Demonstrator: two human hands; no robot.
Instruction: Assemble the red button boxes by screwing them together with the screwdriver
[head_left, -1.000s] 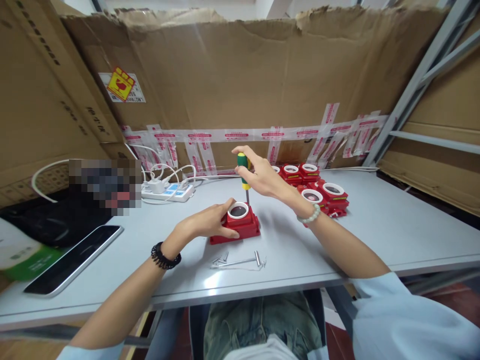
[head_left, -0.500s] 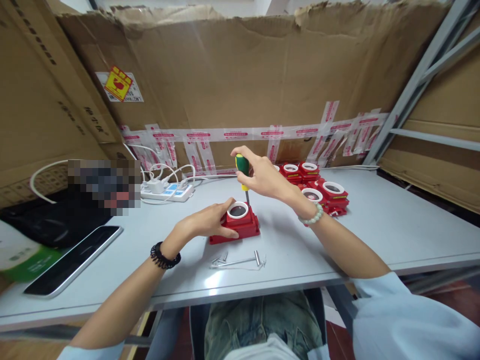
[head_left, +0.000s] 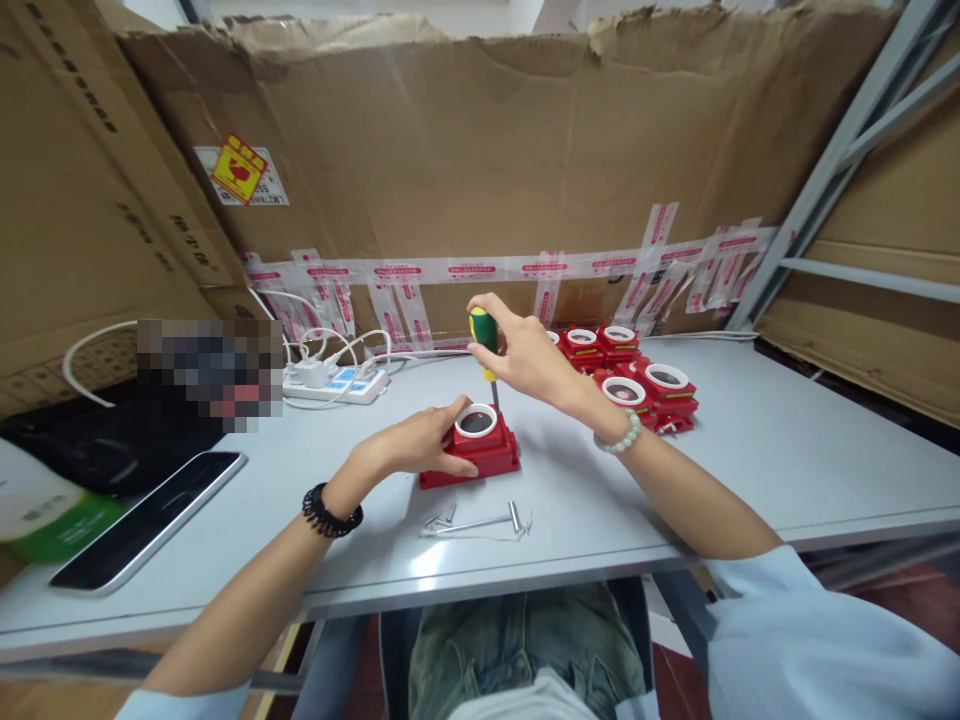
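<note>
A red box-shaped housing (head_left: 491,462) with a white ring around a dark round window sits on the table in front of me. My left hand (head_left: 420,442) grips its left side, thumb along the front and fingers behind. Above it, my right hand (head_left: 525,350) is closed around the green and yellow handle of a screwdriver (head_left: 484,328). The screwdriver stands nearly upright, its shaft reaching down to the housing's back edge just behind the ring; the tip is hidden. Nearer to me lie a small metal hammer-shaped rod (head_left: 480,522) and a few small screws (head_left: 448,514).
Several similar red housings (head_left: 667,400) stand grouped behind my right forearm. At the left are a phone or tablet (head_left: 150,520), a black bag (head_left: 97,430) and a power strip (head_left: 345,384) with white cables. A cardboard wall (head_left: 480,150) closes off the table's back.
My right hand has turned very slightly around the screwdriver handle. The left hand and the red housing stay in place.
</note>
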